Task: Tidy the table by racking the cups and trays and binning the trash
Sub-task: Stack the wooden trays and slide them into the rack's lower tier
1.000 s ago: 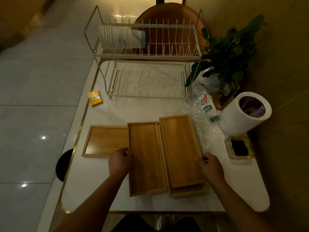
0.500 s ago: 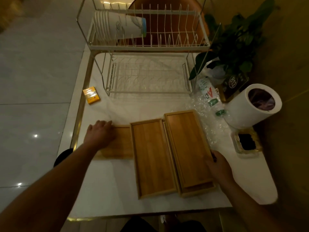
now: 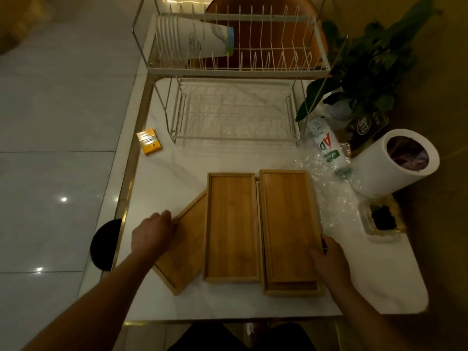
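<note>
While my left hand (image 3: pixel 154 234) curls its fingers (image 3: pixel 164 216) on the skewed tray (image 3: pixel 187 252) on the table (image 3: pixel 177 171), right hand (image 3: pixel 329 259) fingers gripping the stacked trays (image 3: pixel 288 224) at their edge, bottle (image 3: pixel 326 145) labelled "AD", sign (image 3: pixel 363 126) "B13".

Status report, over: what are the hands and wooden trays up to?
Left grip holds left tray, skewed. Right grip holds right stack. Middle tray flat between. Bottle, wrap beside stack, not binned.
</note>
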{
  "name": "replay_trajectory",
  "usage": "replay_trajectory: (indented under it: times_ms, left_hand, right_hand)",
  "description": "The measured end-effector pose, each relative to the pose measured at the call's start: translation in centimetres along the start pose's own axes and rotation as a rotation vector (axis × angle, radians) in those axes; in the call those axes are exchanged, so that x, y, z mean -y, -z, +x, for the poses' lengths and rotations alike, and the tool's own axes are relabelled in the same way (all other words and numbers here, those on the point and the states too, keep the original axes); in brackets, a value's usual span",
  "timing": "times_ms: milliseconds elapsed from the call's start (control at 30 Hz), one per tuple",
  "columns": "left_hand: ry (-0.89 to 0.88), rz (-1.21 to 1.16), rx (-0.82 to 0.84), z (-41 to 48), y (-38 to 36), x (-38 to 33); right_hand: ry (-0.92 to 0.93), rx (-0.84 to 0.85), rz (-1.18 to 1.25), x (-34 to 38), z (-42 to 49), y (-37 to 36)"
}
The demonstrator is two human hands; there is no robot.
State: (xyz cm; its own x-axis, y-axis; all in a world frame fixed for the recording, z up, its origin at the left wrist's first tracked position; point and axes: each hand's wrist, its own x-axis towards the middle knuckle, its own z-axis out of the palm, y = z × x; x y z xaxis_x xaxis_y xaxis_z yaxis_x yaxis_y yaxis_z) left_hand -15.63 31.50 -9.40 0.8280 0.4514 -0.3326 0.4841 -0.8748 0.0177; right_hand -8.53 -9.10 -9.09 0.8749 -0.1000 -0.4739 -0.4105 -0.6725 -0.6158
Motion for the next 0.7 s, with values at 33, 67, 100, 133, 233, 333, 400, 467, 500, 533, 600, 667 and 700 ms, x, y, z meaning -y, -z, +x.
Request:
replay_trajectory:
  times_ms: [33,67,100,133,233,333,400,467,500,533,600,667,700]
  left_hand:
    - [0.016,-0.011,0.006,-0.5,-0.3,-0.4]
    - [0.035,-0.034,0.017,-1.0,-0.6,-0.8]
    - [0.052,-0.062,0.032,-1.4,-0.8,-1.2]
    - [0.065,-0.09,0.043,-1.9,-1.1,-1.7]
    - [0.102,-0.194,0.059,-3.4,-1.9,-3.5]
    - [0.148,-0.331,0.044,-4.6,-2.9,-5.1]
    - [0.19,-0.48,0.036,-5.2,-3.0,-6.0]
    - [0.221,-0.651,0.056,-5.5,-2.7,-6.7]
    - [0.226,-0.715,0.082,-5.6,-2.3,-7.0]
    - [0.224,-0.765,0.112,-5.7,-2.0,-7.3]
    - [0.219,-0.843,0.187,-5.9,-1.5,-7.7]
    - [0.22,-0.878,0.241,-6.1,-1.5,-8.0]
    - [0.22,-0.876,0.254,-6.3,-1.6,-8.2]
  right_hand:
    - [-0.004,0.012,0.016,0.0,0.0,0.0]
    - [-0.006,0.024,0.032,0.0,0.0,0.0]
    - [-0.006,0.033,0.04,0.1,0.0,0.1]
    - [-0.004,0.04,0.044,0.1,0.0,0.1]
    - [0.01,0.045,0.067,0.2,0.1,0.2]
    - [0.024,0.054,0.104,0.3,0.4,0.3]
    - [0.034,0.057,0.127,0.4,0.5,0.4]
    - [0.035,0.057,0.144,0.6,0.6,0.5]
    - [0.033,0.059,0.155,0.6,0.7,0.6]
    - [0.029,0.064,0.167,0.7,0.9,0.7]
    - [0.028,0.077,0.176,0.8,1.1,0.8]
    - [0.034,0.083,0.178,0.9,1.2,0.8]
    - [0.03,0.079,0.184,1.0,1.3,0.8]
